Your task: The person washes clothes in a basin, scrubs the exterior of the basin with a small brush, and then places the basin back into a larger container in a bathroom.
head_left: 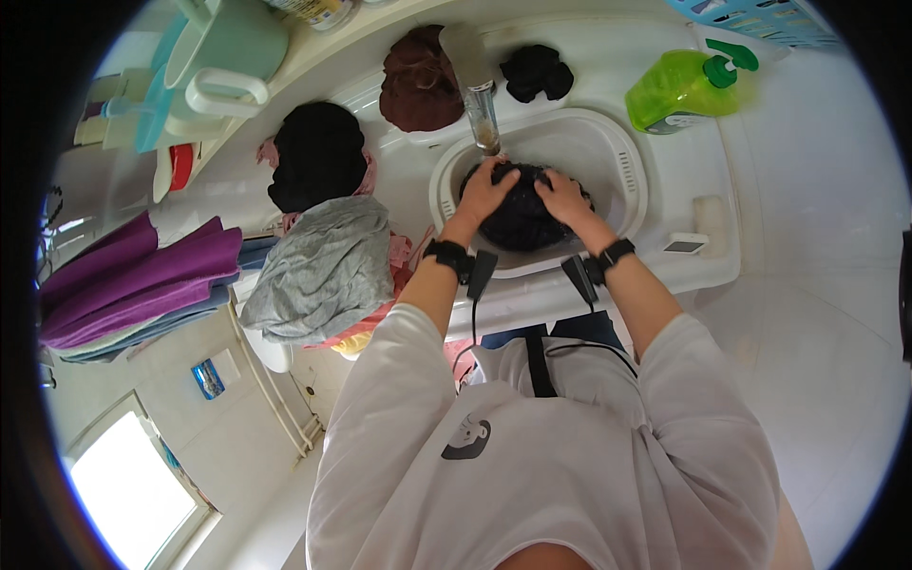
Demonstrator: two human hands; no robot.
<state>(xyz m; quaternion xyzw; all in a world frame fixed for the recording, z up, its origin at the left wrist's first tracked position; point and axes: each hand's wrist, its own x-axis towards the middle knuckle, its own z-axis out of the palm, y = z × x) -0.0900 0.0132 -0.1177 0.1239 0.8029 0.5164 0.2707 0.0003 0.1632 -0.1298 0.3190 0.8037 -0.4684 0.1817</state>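
Wet-looking dark cloth (527, 223) lies bunched in a white plastic basin (635, 190) in the sink. My left hand (485, 194) grips its left side, right by the outlet of the metal faucet (483, 109). Over on the right side of the bundle, my right hand (564, 200) presses in with its fingers curled into the fabric. Some fingertips are sunk in the folds and hidden. Both wrists wear black straps with small dark devices.
On the ledge behind lie a brown cloth bundle (418, 81), a small black cloth (538, 73) and a green pump bottle (676, 90). Black (318, 157) and grey clothes (328, 271) are heaped at the left. A shelf with a pale green jug (233, 47) overhangs the upper left.
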